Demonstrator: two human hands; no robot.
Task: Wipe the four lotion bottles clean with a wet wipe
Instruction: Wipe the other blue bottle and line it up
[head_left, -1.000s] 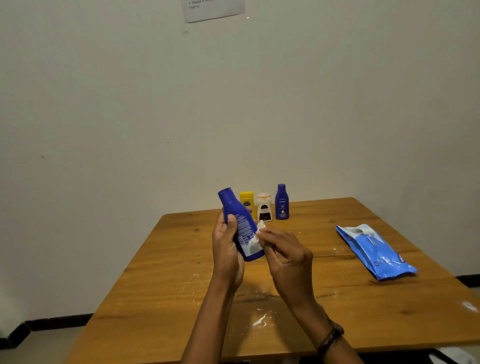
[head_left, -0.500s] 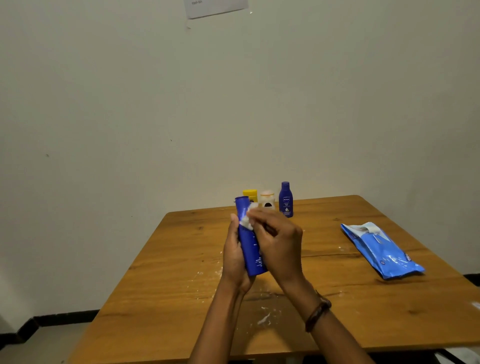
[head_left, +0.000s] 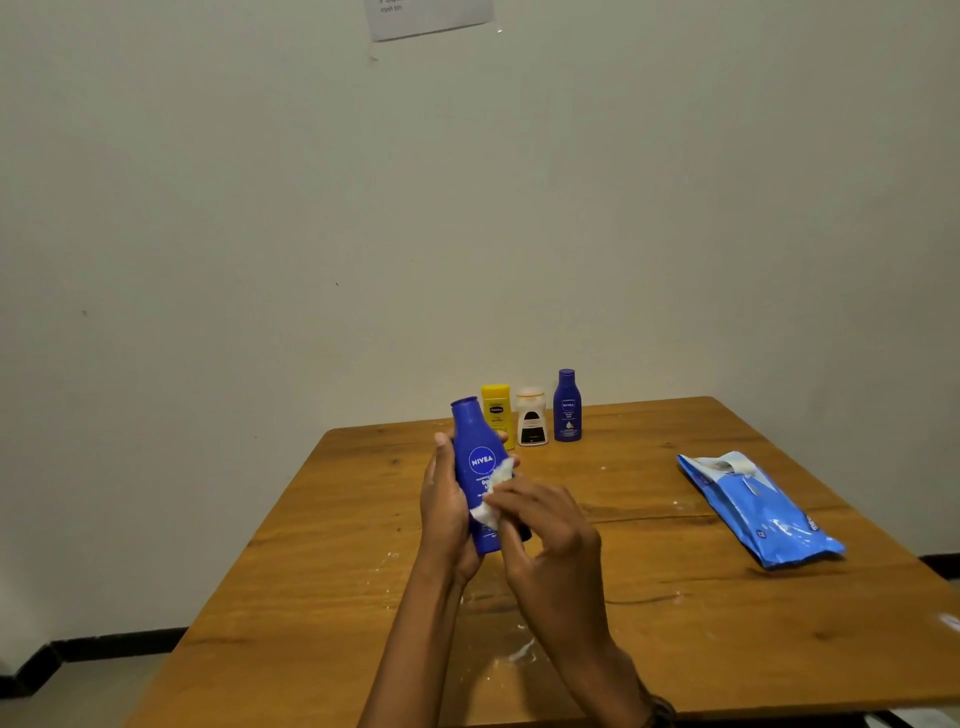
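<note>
Large blue bottle (head_left: 475, 447): gripped upright above table (head_left: 675, 597) by left hand (head_left: 441, 514), curled round it. Wet wipe (head_left: 493, 486): pinched in right hand (head_left: 550, 535), pressed against bottle front. Other three bottles (head_left: 531, 418): stood by far edge. Risk, as judged: wet plastic slipping from grip, toppling that row.

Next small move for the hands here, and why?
Probably slide the wet wipe down the blue bottle toward its base. The right hand presses the wipe against the label, the left hand grips the bottle roughly upright, and there is bottle surface below the wipe.
</note>
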